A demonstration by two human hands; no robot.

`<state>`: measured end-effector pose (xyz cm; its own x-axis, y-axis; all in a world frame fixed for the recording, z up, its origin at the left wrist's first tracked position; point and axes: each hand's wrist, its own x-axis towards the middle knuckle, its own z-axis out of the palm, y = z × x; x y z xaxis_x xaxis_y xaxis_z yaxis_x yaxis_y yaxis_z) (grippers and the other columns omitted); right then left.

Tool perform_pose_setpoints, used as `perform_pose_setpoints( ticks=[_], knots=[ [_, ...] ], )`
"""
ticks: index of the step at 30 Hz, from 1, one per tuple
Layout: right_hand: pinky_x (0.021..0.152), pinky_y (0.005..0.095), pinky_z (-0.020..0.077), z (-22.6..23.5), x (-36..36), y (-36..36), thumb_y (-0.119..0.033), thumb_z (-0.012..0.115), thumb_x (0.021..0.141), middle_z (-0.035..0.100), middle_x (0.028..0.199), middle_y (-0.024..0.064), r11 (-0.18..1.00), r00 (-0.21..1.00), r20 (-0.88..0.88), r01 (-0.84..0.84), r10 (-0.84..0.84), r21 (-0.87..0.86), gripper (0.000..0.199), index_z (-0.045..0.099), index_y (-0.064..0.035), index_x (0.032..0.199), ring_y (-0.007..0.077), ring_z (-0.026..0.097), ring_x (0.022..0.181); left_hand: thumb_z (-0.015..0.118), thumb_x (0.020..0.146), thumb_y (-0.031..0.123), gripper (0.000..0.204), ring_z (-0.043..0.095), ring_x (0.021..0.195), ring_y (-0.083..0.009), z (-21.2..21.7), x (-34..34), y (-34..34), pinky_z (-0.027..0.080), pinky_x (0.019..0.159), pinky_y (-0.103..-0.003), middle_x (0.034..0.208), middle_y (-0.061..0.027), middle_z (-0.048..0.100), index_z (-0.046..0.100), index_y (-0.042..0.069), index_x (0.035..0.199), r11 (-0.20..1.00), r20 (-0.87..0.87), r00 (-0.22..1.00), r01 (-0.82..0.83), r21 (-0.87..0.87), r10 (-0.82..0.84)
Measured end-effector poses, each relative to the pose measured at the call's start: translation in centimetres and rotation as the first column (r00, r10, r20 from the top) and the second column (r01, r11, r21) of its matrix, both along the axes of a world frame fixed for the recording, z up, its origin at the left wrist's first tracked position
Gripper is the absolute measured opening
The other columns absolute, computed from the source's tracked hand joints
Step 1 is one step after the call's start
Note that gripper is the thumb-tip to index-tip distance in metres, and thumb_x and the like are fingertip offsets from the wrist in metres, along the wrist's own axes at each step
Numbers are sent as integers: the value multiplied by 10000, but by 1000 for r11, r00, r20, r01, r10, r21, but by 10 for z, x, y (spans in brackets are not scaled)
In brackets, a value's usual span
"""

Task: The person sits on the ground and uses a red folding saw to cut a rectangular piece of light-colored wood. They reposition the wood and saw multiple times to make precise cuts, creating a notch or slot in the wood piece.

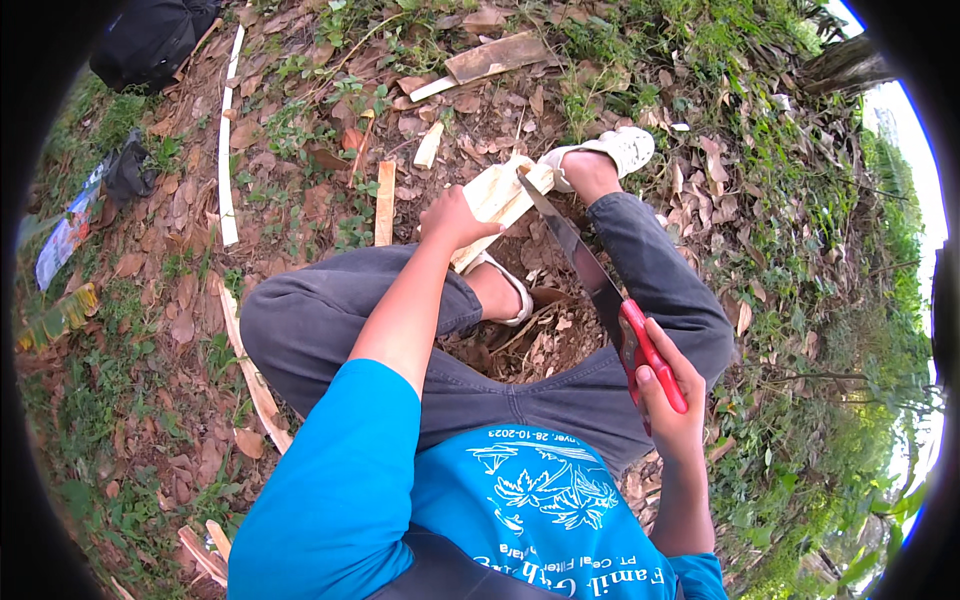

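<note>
My left hand point(455, 218) is closed on the edge of a pale piece of wood point(498, 196), which slants between my feet. In my right hand point(672, 385) is the red handle of a hand saw point(585, 262), fingers wrapped round it. The saw's dark blade runs up and to the left, its tip at the far right end of the wood. Whether the teeth touch the wood I cannot tell. My right foot, in a white clog point(625, 152), is beside the wood's far end. The other clog point(517, 290) is at its near end.
Long pale wood strips point(228, 150) lie on the leafy ground to the left. A weathered board point(497, 57) and a short offcut point(428, 146) lie beyond the work. A black bag point(150, 42) is at far left, a tree trunk point(848, 65) at far right.
</note>
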<state>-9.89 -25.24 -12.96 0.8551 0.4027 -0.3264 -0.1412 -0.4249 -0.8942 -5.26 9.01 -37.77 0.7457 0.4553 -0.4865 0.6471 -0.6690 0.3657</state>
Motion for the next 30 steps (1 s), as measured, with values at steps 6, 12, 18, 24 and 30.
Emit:
perform_pose_setpoints(
  ticks=[6,12,18,24,30],
  knots=[
    [829,231,458,48,-8,-47,-202,704,943,697,1151,104,993,992,-28,121,-120,12,570,552,57,1427,90,608,933,830,609,703,1100,597,1279,-318,-2,1,0,486,1046,-457,1377,-183,599,494,-1,1384,1000,-11,1000,-13,1,13],
    [514,168,338,46,-12,-64,-188,680,962,646,851,-5,963,981,85,149,-172,222,570,521,57,1451,-5,455,569,837,602,683,1098,590,1284,-316,-16,1,14,462,1053,-494,1377,-175,603,495,-7,1384,996,14,1000,3,-84,-1],
    [556,164,394,-11,-8,-7,-128,651,994,674,970,8,948,983,-59,181,-172,260,501,533,13,1460,2,518,653,832,614,709,1102,569,1304,-318,-9,-6,4,468,1052,-482,1389,-188,576,490,-3,1383,999,50,998,38,-3,-38],
    [914,241,474,-44,-8,16,-126,653,997,683,1199,61,980,994,-27,112,-109,164,481,553,-2,1451,73,591,992,832,619,715,1075,584,1279,-319,3,-3,-2,470,1053,-472,1363,-185,592,505,7,1359,998,34,998,53,18,-53],
    [898,231,474,-32,-12,14,-148,661,990,682,1193,63,990,996,-20,85,-83,114,500,548,-2,1455,70,591,981,845,619,696,1072,583,1278,-331,5,-4,-2,470,1050,-482,1359,-183,594,499,8,1365,999,12,999,37,8,-37]
  ],
)
